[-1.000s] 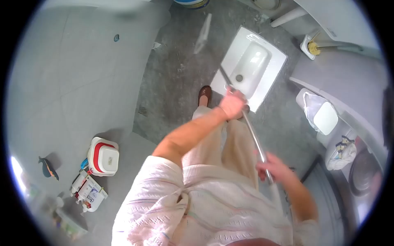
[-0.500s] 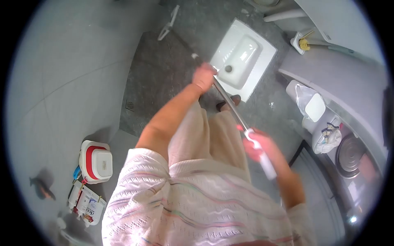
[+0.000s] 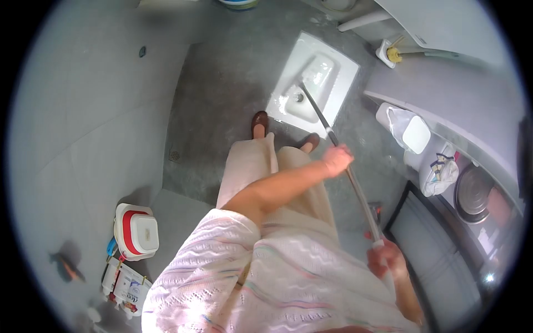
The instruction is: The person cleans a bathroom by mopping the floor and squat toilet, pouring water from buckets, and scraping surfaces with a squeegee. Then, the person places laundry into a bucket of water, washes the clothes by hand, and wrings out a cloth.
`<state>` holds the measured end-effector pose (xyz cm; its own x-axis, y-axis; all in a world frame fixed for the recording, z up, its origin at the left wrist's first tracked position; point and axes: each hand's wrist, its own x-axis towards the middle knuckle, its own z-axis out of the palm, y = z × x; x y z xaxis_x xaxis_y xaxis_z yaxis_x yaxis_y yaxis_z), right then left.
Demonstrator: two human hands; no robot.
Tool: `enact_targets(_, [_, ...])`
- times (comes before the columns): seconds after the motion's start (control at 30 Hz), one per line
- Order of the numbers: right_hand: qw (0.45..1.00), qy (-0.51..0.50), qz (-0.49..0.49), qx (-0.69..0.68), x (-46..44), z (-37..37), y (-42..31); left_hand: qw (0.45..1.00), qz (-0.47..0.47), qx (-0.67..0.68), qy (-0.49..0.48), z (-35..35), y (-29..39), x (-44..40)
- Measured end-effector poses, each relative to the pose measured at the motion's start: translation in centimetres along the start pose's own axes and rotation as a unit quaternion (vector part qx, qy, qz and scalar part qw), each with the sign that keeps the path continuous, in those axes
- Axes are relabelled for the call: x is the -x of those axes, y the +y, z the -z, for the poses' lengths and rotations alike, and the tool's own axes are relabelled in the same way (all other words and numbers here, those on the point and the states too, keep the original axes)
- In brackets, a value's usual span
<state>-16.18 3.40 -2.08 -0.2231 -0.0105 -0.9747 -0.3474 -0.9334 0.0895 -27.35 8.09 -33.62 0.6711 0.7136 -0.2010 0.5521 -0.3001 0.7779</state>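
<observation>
My left hand (image 3: 337,161) is closed round the middle of a long metal pole (image 3: 360,194). Lower down, beside my hip, my right hand (image 3: 387,259) grips the white handle end of the same pole. The pole slants up and left over a white squat toilet (image 3: 345,75) set in the grey floor, and its far end shows near the drain hole. The head of the tool cannot be made out against the white basin. My brown shoes stand at the toilet's near edge.
A bin with a white bag (image 3: 397,125) and a yellow brush (image 3: 394,54) are on the right. A dark-framed glass panel (image 3: 433,250) stands lower right. On the left wall hang a red and white basin (image 3: 137,232) and bottles (image 3: 127,288).
The pole's far end has swung from the floor left of the toilet to over its basin. My left hand has moved right and nearer; my right hand has moved lower and right.
</observation>
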Motion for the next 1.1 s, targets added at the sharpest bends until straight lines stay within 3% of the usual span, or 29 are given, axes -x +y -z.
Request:
enact_targets(0.1, [0.996, -0.080, 0.026, -0.007, -4.0, 1.7, -0.7, 0.998, -0.006, 0.000, 0.056, 4.2, -2.3, 0.0])
enact_targets(0.17, [0.996, -0.060, 0.050, 0.031, -8.9, -0.6, -3.4, 0.987, -0.023, -0.014, 0.156, 5.2, -7.1, -1.0])
enact_targets(0.23, [0.989, -0.136, 0.051, 0.012, -14.4, -1.6, -5.9, 0.982, 0.018, -0.071, 0.177, 7.0, -12.4, -3.1])
enact_targets(0.33, [0.980, -0.190, 0.051, -0.045, -16.8, -0.1, -7.4, 0.985, 0.085, -0.073, 0.132, 7.2, -14.0, -5.0])
enact_targets(0.43, [0.984, -0.160, 0.037, -0.074, -15.1, 3.9, -4.5, 0.989, 0.057, -0.107, 0.082, 2.6, -11.3, -5.4])
enact_targets(0.6, [0.985, -0.090, -0.004, -0.148, -6.2, 10.3, 1.1, 0.993, -0.001, -0.118, -0.011, -6.0, 0.5, -3.7])
enact_targets(0.7, [0.982, -0.072, -0.012, -0.175, -2.0, 11.9, 2.0, 0.997, -0.040, -0.041, -0.050, -5.8, 5.5, -3.2])
enact_targets(0.8, [0.985, -0.103, 0.016, -0.135, -2.7, 12.9, 3.0, 0.993, -0.053, -0.107, -0.019, -5.2, 5.7, -3.4])
enact_targets(0.87, [0.970, -0.167, 0.054, -0.167, -6.2, 13.2, 2.8, 0.988, -0.041, -0.151, -0.012, -3.7, 2.5, -5.3])
enact_targets(0.93, [0.930, -0.265, 0.077, -0.244, -12.0, 12.2, 0.8, 0.972, -0.118, -0.137, 0.147, -2.2, -3.6, -8.7])
enact_targets(1.0, [0.933, -0.243, 0.072, -0.257, -15.6, 9.3, -3.2, 0.974, -0.075, -0.187, 0.100, 1.3, -6.8, -12.0])
enact_targets(1.1, [0.913, -0.278, 0.100, -0.282, -17.3, 9.3, -3.3, 0.981, -0.071, -0.171, 0.053, -0.6, -8.5, -14.0])
